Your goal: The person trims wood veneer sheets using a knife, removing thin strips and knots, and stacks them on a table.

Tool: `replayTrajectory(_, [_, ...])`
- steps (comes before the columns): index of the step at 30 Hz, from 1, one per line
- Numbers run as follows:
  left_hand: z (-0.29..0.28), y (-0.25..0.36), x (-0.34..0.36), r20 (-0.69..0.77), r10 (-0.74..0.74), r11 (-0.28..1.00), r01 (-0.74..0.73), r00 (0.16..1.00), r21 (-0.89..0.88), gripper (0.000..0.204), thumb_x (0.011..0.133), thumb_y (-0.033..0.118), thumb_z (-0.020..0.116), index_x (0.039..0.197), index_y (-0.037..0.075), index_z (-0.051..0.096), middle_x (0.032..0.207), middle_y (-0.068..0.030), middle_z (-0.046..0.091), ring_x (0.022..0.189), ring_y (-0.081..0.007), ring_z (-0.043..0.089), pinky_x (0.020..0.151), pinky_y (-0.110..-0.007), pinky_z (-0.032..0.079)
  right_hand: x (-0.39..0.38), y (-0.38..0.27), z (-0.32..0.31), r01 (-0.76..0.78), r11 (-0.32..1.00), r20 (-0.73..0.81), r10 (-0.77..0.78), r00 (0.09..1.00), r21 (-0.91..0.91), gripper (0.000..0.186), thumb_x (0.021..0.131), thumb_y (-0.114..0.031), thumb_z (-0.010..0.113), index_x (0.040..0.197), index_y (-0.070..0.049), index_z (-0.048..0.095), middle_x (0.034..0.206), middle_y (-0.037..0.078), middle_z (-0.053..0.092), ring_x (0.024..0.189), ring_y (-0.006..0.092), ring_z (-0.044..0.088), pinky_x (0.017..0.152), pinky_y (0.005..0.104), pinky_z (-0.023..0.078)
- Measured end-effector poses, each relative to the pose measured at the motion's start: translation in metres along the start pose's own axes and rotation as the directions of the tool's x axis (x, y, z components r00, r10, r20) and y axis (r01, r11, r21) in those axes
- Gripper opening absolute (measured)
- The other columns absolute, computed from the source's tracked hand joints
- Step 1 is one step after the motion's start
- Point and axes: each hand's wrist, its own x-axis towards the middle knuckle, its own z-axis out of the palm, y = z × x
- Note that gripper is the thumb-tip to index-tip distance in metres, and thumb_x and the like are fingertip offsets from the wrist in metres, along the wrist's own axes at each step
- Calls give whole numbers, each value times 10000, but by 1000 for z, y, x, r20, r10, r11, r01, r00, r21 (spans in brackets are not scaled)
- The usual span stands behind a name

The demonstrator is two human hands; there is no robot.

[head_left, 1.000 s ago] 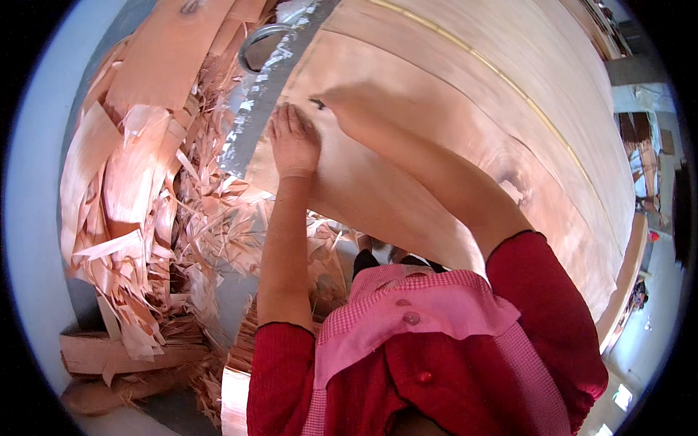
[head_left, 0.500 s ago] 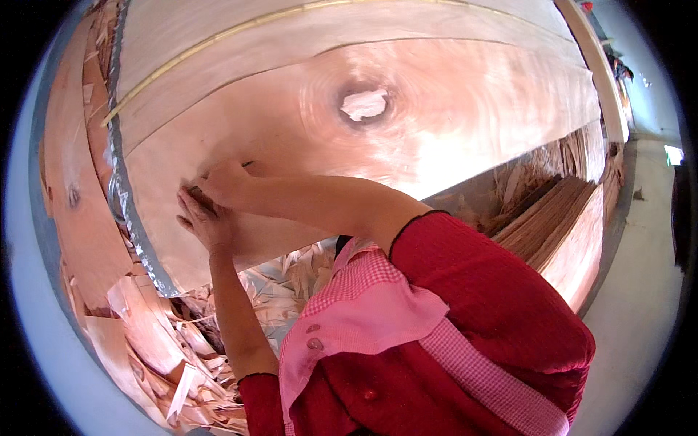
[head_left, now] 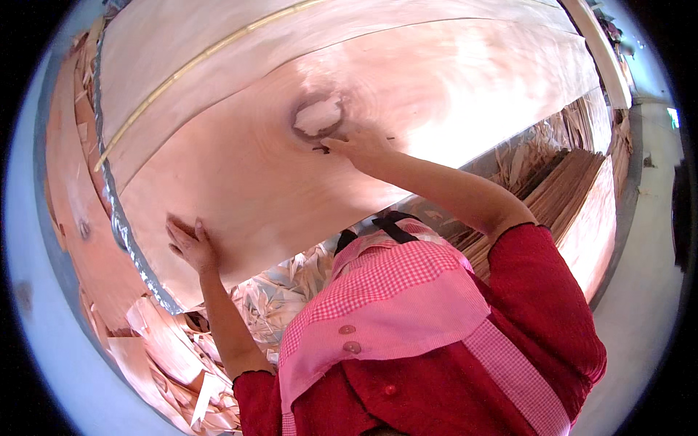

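A wide sheet of thin pinkish wood veneer (head_left: 240, 160) lies in front of me, with a ragged hole (head_left: 318, 118) in it that shows a paler layer. My left hand (head_left: 193, 247) rests open on the sheet near its left end, fingers spread. At the lower right rim of the hole is my right hand (head_left: 360, 149), fingers closed round a slim dark tool (head_left: 321, 150). Only small dark ends of that tool show on either side of the hand, so its kind is hidden.
A thin yellowish stick (head_left: 211, 54) lies across the paler sheets beyond. Veneer scraps (head_left: 174, 341) heap up at the left and below the sheet's near edge. A stack of veneer strips (head_left: 556, 196) stands at the right, beside a pale wall (head_left: 647, 218).
My right hand has moved right, from beside my left hand to the hole's rim. My left hand stays near the left end, its fingers now spread on the sheet.
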Motion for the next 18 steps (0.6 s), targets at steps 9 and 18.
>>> replayTrajectory(9, [83,215,-56,141,293,948,-268,946,-174,799,790,434,512,1363,29,130,1416,-173,151,1320,-285,115,1039,-509,36,-1,32,5,75,997,-29,-76,997,-34,342,854,-230,402,1187,-231,482,860,117,614,833,262,608,666,380,493])
replayTrajectory(18, [74,235,-62,153,270,949,-290,951,126,722,791,511,479,1355,125,247,1436,-42,164,1325,-281,101,1008,-571,23,-68,182,14,138,971,-90,-123,988,194,323,857,-237,404,1172,-228,478,1100,28,555,914,255,586,726,373,484])
